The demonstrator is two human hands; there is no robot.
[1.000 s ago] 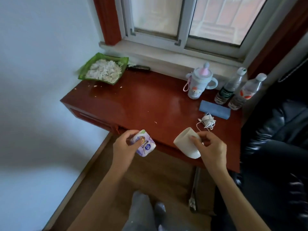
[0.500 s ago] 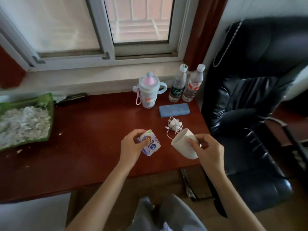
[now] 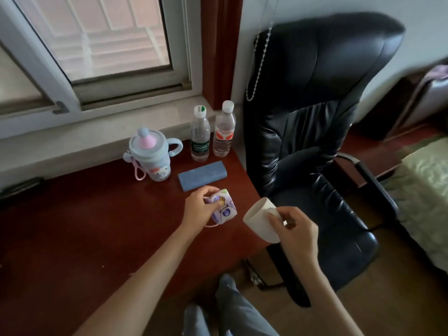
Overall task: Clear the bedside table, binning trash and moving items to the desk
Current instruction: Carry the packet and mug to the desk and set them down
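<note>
Both hands grip: left hand clamps a half-hidden tissue pack, right hand a white cup.

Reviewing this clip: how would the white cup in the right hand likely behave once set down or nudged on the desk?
The white cup, tilted in the right hand, looks thin-walled and probably light, so a nudge might slide or tip it. It looks round and tapered, so on its side it would likely roll in a curve.

Dim room, daylight from the window; soft glare on the desk, wide-angle bending and blur at edges
</note>
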